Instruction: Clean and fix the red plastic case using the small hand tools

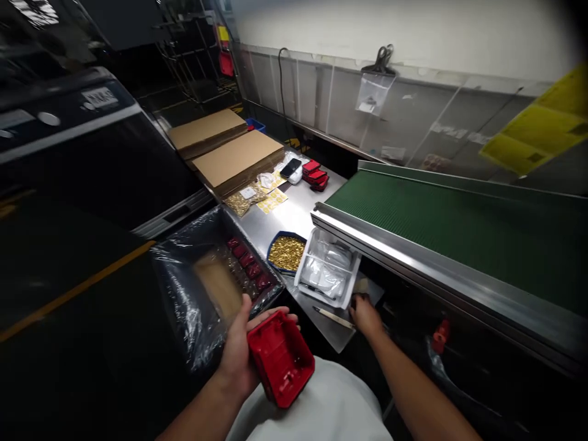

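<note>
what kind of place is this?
Likely a factory assembly or packing station: a green conveyor belt, a tray of small brass parts, flat cardboard stacks, and a red plastic housing in the left hand.

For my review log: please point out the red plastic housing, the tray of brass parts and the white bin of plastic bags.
red plastic housing (281, 358), head view, on its hollow inside
tray of brass parts (287, 252), head view, on the heaped brass pieces
white bin (305, 264), head view, on its left wall

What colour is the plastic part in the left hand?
Red, seen in the head view.
</note>
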Available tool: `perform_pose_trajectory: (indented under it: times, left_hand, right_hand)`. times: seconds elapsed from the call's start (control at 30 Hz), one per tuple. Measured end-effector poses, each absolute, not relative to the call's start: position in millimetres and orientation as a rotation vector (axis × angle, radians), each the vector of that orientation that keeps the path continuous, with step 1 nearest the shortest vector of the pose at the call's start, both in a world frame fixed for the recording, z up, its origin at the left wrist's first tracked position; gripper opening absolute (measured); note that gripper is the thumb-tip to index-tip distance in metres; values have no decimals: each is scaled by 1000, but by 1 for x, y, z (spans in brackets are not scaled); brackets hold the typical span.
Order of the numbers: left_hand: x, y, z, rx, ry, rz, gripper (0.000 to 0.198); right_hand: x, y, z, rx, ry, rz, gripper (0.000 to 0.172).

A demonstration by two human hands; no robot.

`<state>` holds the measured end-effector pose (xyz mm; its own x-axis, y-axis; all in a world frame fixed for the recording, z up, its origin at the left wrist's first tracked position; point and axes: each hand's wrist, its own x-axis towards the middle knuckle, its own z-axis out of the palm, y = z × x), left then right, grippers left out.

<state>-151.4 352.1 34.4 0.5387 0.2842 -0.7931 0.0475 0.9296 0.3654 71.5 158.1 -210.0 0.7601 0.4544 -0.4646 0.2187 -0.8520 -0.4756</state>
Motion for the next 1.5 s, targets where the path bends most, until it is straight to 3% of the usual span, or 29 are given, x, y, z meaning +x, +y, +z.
perform_pose_trajectory:
  times: [0.13, 0.4, 0.63, 0.8, 0.93, 1.07, 1.2, 1.37, 1.5]
  left_hand:
    - [-152, 345, 40, 378, 935, 78, 67]
    - [-164, 341, 26, 362, 881, 37, 76]
    - [-166, 336, 26, 354, 840, -6, 85]
    - [-171, 328, 22, 339, 695, 2, 85]
    - [-172, 326, 14, 340, 735, 54, 78]
    - [-165, 334, 13, 354, 797, 94, 73]
    - [-158, 343, 16, 462, 842, 143, 71]
    - [-156, 346, 19, 561, 831, 183, 69]
    - [-158, 347, 20, 609, 810, 187, 71]
  right_hand:
    - [80, 162, -237, -2530, -643, 838, 23]
    - [69, 127, -250, -2480, -501, 639, 47]
    - [62, 105, -248, -2492, -380, 634, 30]
    - [61, 109, -232, -2426, -253, 516, 43]
    - [55, 107, -217, -2412, -83, 558, 26]
    - [41, 120, -178, -2224, 19, 601, 37]
    - [13, 159, -90, -1942, -74, 699, 57]
    - [-31, 209, 30, -1516, -452, 1053, 34]
    - [-55, 231, 59, -1570, -699, 1186, 20]
